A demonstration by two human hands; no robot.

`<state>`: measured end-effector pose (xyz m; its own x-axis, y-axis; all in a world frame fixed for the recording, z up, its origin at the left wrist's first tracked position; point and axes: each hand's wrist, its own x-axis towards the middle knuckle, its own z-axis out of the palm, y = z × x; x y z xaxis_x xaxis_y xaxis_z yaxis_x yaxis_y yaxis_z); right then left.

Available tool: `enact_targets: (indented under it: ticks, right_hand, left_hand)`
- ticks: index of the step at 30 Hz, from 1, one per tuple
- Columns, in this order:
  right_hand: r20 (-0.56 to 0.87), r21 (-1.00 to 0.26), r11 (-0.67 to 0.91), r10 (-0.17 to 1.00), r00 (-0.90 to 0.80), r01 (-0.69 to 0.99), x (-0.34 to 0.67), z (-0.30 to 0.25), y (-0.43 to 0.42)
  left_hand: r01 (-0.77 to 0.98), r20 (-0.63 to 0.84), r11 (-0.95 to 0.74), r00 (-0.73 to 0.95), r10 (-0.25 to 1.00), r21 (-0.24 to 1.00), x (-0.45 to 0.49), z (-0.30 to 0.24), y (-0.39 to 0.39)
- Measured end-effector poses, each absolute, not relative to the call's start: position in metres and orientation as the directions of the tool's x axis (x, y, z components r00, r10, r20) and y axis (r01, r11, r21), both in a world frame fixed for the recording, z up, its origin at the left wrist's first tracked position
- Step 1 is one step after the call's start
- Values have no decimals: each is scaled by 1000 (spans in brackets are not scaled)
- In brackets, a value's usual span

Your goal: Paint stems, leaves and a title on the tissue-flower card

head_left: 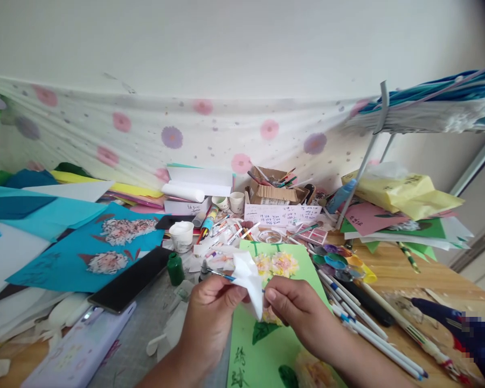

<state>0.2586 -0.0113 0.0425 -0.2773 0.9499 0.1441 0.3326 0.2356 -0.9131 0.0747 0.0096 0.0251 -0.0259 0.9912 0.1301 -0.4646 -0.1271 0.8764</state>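
My left hand [212, 307] is closed, with thumb and fingers pinching a folded piece of white paper [246, 275]. A thin paintbrush [226, 276] with a blue handle and metal ferrule lies across the paper, its tip pointing left. The paper hides the middle of its handle. My right hand [293, 307] is closed in a pinch just right of the paper, where a bit of dark handle shows at the fingertips. Below both hands is a green sheet [242, 334] bearing pink and yellow paper flowers [285, 264], green leaves and handwriting.
A green paint bottle [175, 269] and white cup [181, 237] stand left. A black phone [133, 280] lies by a blue flower sheet [84, 253]. Markers [364, 307], a paint palette [339, 261] and a blue glue gun [448, 318] lie right. A cardboard box [281, 210] stands behind.
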Motion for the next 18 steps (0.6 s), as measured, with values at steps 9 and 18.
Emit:
enact_targets:
  ticks: [9,18]
  right_hand:
    - [181,-917,256,950,-254,305,272,51,-1]
    - [313,-863,359,932,-180,356,289,43,6]
  left_hand:
    - [-546,137,-161,-85,987,822,67,49,10]
    - [-550,150,-181,-102,983,816,61,49,13]
